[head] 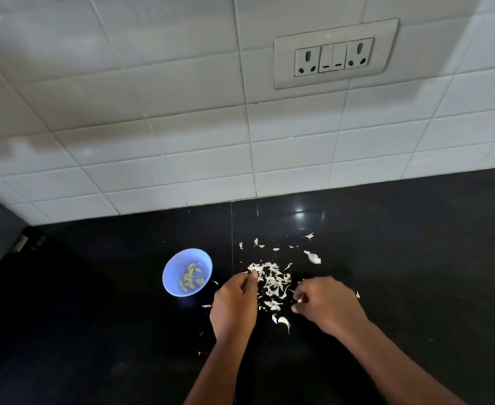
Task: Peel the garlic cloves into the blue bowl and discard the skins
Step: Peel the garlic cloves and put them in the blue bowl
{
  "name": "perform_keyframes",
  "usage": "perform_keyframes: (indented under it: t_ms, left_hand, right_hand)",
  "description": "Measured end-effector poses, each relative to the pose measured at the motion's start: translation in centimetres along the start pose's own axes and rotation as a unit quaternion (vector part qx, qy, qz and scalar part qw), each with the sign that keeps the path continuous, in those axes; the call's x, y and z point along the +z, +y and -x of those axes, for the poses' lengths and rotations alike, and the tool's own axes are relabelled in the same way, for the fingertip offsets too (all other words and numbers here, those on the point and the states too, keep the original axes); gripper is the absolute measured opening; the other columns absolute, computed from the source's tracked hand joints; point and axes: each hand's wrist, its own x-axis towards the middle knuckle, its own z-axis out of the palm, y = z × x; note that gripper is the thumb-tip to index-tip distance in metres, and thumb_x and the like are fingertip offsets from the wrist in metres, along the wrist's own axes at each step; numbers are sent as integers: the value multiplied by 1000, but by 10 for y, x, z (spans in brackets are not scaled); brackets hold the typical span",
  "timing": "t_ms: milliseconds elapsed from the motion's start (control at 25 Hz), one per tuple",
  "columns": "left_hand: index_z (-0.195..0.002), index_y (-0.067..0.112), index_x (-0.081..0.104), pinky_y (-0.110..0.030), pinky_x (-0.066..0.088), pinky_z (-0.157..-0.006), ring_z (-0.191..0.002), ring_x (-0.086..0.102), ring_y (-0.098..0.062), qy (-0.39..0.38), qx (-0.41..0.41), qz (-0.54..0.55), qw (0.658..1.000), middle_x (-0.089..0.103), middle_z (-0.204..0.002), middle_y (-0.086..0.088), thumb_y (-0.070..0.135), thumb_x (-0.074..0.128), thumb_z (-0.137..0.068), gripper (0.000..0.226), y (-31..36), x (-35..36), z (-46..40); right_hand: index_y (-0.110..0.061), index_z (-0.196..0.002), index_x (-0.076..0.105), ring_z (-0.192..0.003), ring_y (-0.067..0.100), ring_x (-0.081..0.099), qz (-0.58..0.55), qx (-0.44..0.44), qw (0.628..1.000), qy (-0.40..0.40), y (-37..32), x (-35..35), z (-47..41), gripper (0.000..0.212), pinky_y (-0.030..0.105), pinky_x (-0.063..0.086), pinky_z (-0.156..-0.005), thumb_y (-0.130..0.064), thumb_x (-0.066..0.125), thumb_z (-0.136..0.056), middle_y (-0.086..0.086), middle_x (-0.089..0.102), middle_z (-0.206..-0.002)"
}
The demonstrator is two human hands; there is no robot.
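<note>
A small blue bowl (172,268) stands on the black counter and holds several peeled, yellowish garlic cloves (190,277). To its right lies a heap of white garlic skins (274,280), with more scraps scattered beyond it. My left hand (234,305) rests just left of the heap, fingers curled, thumb and fingertips pinched at a piece of skin. My right hand (325,305) sits on the heap's right side, fingers curled around a small white bit. Two unpeeled cloves lie loose: one (313,257) behind the heap, one (284,321) between my hands.
The black counter (94,317) meets a white tiled wall (152,127) at the back. A socket and switch panel (335,55) is mounted on the wall. A seam in the counter runs down from the wall past my left hand.
</note>
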Motion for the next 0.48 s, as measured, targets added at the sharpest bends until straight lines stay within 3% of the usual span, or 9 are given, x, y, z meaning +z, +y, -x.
perform_keyframes:
  t_ms: [120,280,320,400,480]
  left_hand:
    - [-98,38,71,-35,54,-77,-85,67,-8,-9,-12,14,1000,73,-87,19,57,51,-102,28,3,7,4]
    - [-99,38,72,-37,59,-78,-81,70,-6,-28,-15,86,996,75,-85,20,50,57,-100,20,2,16,12]
    - [-99,36,73,-35,58,-74,-78,70,-6,-35,-18,117,992,75,-85,17,46,59,-101,18,4,19,15]
    - [-100,31,75,-29,51,-61,-70,68,-7,-74,-48,195,977,78,-89,8,36,61,-103,15,11,24,21]
    - [-101,25,76,-25,45,-54,-68,67,-7,-129,-82,248,957,79,-93,2,30,62,-104,15,18,27,26]
  right_hand:
    - [-32,-120,69,-110,18,66,17,-15,1000,-17,6,15,-1,27,33,53,-89,-40,68,-94,-9,69,-119]
    - [-28,-105,64,-96,21,65,22,-36,999,11,13,22,-1,13,33,51,-78,-25,57,-96,-5,67,-104]
    - [-30,-104,64,-89,18,66,-28,-35,999,20,16,23,-1,14,32,51,-74,-24,59,-93,-7,68,-96]
    - [-28,-107,69,-70,11,66,-234,-21,972,14,20,19,-3,18,28,52,-65,-18,65,-93,-8,69,-79]
    - [-16,-111,75,-63,9,66,-444,7,895,-40,17,11,-5,19,27,57,-62,-8,64,-97,-2,71,-76]
